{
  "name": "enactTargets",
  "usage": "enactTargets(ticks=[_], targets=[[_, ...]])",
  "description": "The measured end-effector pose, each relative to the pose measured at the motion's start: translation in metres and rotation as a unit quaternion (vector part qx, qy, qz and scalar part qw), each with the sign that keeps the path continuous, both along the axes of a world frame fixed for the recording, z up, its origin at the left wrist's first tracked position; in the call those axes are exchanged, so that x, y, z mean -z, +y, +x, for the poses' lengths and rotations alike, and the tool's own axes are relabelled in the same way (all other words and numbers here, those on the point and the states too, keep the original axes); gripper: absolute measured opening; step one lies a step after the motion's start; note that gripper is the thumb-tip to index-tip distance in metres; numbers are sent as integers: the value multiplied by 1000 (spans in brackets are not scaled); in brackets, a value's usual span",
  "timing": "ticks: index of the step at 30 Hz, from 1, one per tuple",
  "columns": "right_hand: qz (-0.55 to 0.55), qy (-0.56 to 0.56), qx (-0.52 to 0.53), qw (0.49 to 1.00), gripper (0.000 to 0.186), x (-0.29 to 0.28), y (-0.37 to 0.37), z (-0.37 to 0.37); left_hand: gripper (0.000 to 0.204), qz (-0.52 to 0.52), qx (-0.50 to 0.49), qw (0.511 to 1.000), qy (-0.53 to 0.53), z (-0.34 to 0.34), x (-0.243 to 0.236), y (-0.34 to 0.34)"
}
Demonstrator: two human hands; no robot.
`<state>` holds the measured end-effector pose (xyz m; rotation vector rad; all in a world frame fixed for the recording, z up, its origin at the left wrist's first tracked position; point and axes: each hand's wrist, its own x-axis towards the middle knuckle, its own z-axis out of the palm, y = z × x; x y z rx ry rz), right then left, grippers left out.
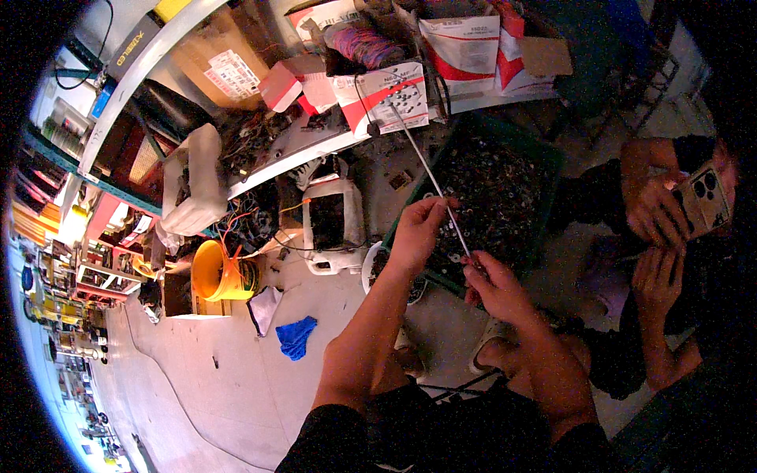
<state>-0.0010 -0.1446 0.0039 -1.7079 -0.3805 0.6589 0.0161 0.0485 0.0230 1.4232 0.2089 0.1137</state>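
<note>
A thin, pale metal rod slants up and away in front of me, held in both hands. My left hand pinches it partway along. Closer to me, my right hand is closed around its near end. The far end overlaps a white and red box on the shelf; small dark specks show around it, and I cannot tell whether they are print or loose pieces. Below the hands stands a dark green crate holding many small mixed pieces, dimly lit.
Along the metal shelf edge sit boxes and a spool of coloured wire. A cut-open white jug, a yellow bucket and a blue cloth are on the floor. At right, another person's hands hold a phone.
</note>
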Motion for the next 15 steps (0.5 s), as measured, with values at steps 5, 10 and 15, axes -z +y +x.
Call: enactTargets(ticks=[5, 10, 15], targets=[[23, 63, 35, 997, 24, 1, 14, -3, 23, 44, -11, 999, -23, 3, 6, -6], [25, 40, 34, 998, 21, 1, 25, 2, 22, -31, -34, 999, 5, 4, -3, -12], [29, 58, 37, 997, 19, 9, 29, 3, 21, -12, -32, 999, -5, 5, 3, -5]])
